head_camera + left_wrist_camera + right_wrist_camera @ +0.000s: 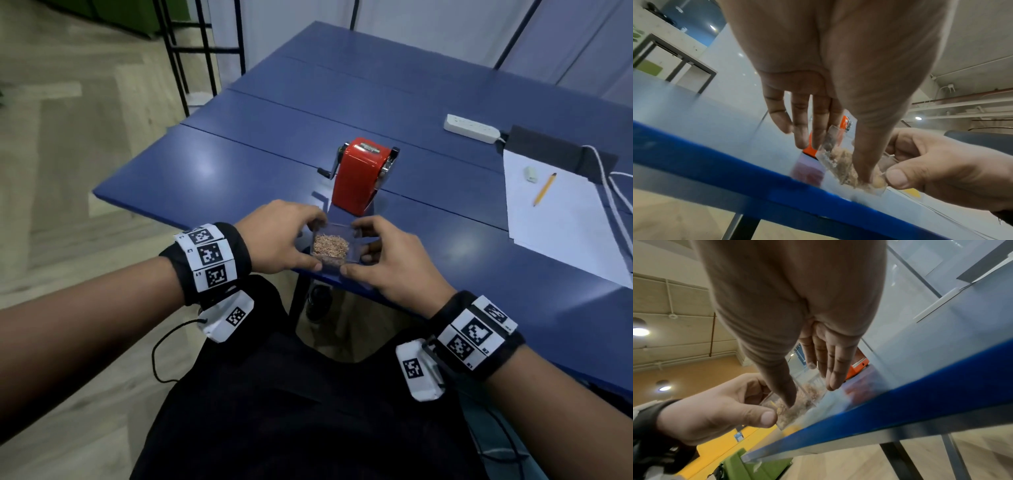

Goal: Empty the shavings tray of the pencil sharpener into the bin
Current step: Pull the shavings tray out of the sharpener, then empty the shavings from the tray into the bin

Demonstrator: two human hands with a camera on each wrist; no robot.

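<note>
A clear shavings tray (330,246), filled with brown pencil shavings, is at the near edge of the blue table (222,171). My left hand (310,242) pinches its left wall between thumb and fingers. My right hand (356,248) pinches the right wall the same way. The red crank pencil sharpener (361,174) stands just behind the tray, untouched. In the left wrist view my thumb crosses the tray (830,155); in the right wrist view the tray (803,395) shows between thumb and fingers. I see no bin that I can identify.
At the right lie a white sheet of paper (561,233) with a yellow pencil (544,189) and an eraser (530,174). A white power strip (471,127) and white cables (613,192) sit behind. A green object (748,467) stands on the floor below the table edge.
</note>
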